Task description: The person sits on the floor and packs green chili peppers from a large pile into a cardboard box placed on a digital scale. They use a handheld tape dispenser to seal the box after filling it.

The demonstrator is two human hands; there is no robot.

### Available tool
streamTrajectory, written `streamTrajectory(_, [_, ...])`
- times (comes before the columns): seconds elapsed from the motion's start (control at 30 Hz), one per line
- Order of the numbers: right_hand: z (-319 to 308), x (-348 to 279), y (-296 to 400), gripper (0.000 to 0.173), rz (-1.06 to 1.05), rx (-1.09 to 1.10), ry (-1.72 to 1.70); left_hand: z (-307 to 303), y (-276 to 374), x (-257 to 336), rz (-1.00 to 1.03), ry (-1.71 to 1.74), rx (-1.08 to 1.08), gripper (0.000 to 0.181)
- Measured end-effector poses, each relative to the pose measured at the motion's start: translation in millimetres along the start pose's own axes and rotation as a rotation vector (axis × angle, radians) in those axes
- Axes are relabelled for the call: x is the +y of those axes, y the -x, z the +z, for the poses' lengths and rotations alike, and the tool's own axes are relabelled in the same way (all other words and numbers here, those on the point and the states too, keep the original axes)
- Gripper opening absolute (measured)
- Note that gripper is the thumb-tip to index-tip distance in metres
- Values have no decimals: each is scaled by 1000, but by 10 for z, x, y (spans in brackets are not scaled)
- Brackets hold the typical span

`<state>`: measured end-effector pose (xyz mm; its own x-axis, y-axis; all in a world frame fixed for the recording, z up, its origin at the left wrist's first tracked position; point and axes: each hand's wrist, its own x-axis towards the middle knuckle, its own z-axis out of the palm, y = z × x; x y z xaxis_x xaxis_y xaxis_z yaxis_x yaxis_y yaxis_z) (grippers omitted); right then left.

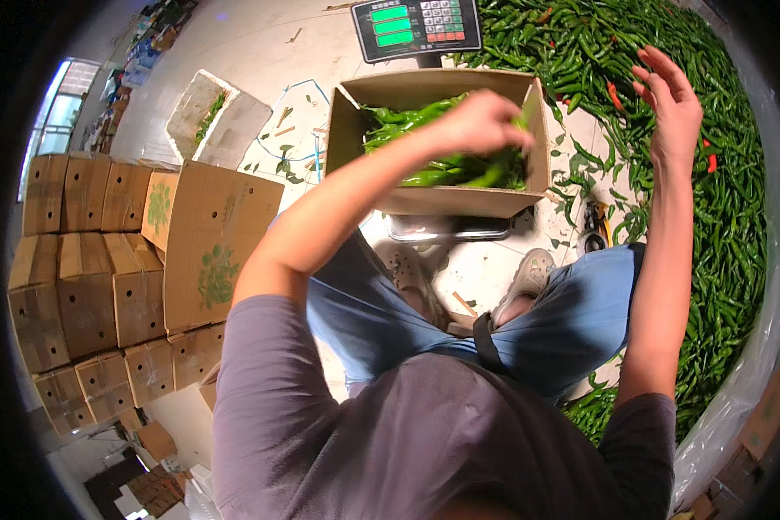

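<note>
An open cardboard box [455, 201] holds green chili peppers [416, 123] and sits on a platform scale [448, 229]. Over its right half is my left hand [490, 123], blurred by motion, fingers curled. A light green blur shows by its fingertips; whether it grips a pepper cannot be made out. My right hand [674, 97] is raised at the large heap of green chili peppers [728, 214], fingers apart, holding nothing visible. A few red peppers [615, 96] lie in the heap. The scale's display and keypad [417, 29] stand behind the box, its screens lit green.
Stacked cardboard boxes [87, 292] fill the left side. A white foam box [224, 123] with some green bits stands at the upper left. Leaves and loose peppers lie on the pale floor near a roll of tape [593, 242]. Clear plastic sheeting [747, 364] edges the heap.
</note>
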<state>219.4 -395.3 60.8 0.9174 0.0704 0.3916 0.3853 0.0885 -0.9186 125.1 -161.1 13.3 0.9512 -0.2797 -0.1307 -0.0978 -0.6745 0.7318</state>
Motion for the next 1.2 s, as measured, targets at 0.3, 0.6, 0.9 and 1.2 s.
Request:
streamTrajectory(0.3, [-47,-71,-6,29,-18,-68,-11,-225,-42,-250,23,-400,-64,45])
streamTrajectory(0.6, [-526,-564,213,26,-47,250,-16,124,198,-372,57,-332,-148,69])
streamTrajectory(0.9, [-2185,1059,2193,29,487,498,188,-256,229,-789,-111,248,-87,56])
streamTrajectory(1.2, [-3479,1270,3141,48,665,520,1341,-234,119,-978,38,-200,-171,38])
